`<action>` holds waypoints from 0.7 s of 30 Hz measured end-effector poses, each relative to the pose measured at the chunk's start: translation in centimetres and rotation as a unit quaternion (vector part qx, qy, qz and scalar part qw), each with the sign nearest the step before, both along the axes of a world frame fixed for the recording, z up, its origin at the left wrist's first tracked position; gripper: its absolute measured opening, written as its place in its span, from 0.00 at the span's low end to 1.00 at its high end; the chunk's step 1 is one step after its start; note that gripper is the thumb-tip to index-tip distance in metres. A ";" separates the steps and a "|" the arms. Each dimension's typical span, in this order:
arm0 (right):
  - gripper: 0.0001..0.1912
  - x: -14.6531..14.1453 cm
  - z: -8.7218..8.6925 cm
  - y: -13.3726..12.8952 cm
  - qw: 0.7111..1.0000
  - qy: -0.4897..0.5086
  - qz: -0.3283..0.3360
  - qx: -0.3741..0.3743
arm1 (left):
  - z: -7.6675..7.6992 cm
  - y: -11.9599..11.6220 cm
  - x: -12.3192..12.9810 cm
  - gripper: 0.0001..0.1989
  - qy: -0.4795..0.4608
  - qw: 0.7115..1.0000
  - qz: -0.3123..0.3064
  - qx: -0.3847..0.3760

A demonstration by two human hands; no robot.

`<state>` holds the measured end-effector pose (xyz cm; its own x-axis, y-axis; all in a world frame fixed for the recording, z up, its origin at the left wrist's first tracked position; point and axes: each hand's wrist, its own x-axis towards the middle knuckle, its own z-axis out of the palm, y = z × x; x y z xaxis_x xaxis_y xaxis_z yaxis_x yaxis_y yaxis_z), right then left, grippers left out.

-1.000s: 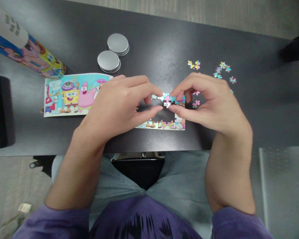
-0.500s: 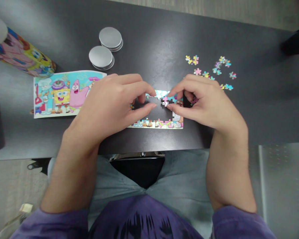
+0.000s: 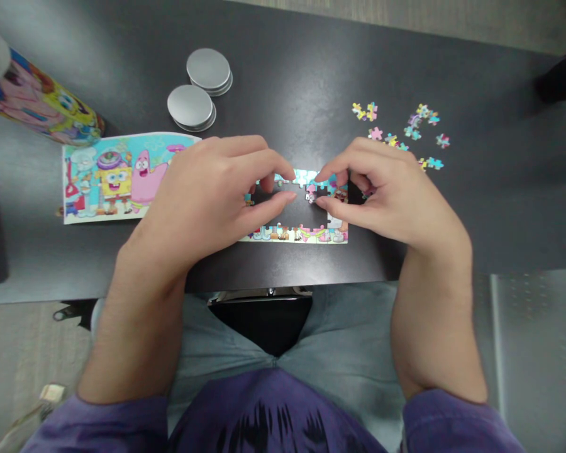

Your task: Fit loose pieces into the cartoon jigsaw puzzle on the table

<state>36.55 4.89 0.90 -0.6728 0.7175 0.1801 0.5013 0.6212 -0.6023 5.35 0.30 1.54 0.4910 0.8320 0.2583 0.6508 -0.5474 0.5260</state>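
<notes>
A partly assembled jigsaw puzzle (image 3: 314,235) lies on the dark table, its border joined around a bare middle. A small pink-and-white puzzle piece (image 3: 310,194) sits inside the upper border. My right hand (image 3: 382,189) has its thumb and index fingertips at this piece's right side, pinching it. Something colourful shows under the curled fingers; whether they hold it I cannot tell. From the left, my left hand (image 3: 221,189) reaches over the puzzle, thumb and index finger apart with nothing between them. It covers the puzzle's left part.
A printed cartoon picture sheet (image 3: 117,176) lies left, partly under my left hand. Behind it stands a cartoon-covered cylinder (image 3: 51,100). Round silver discs (image 3: 189,106) are stacked at the back. Several loose puzzle pieces (image 3: 412,132) lie beyond my right hand.
The pink-and-white piece has shifted slightly left and now looks flatter against the upper border. Both hands stay in nearly the same place.
</notes>
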 end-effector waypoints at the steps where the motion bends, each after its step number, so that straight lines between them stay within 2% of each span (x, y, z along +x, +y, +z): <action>1: 0.10 -0.1 0.0 -0.1 1.000 -0.007 -0.005 0.000 | 0.0 0.0 0.0 0.10 0.001 1.000 0.001 -0.002; 9: 0.06 -0.6 0.2 -0.3 0.999 -0.037 -0.014 -0.011 | 0.0 0.1 -0.1 0.09 0.001 1.000 0.004 -0.008; 21: 0.07 -0.8 0.6 -0.3 0.998 -0.044 -0.029 -0.043 | 0.0 0.0 -0.2 0.12 -0.011 1.000 0.000 0.007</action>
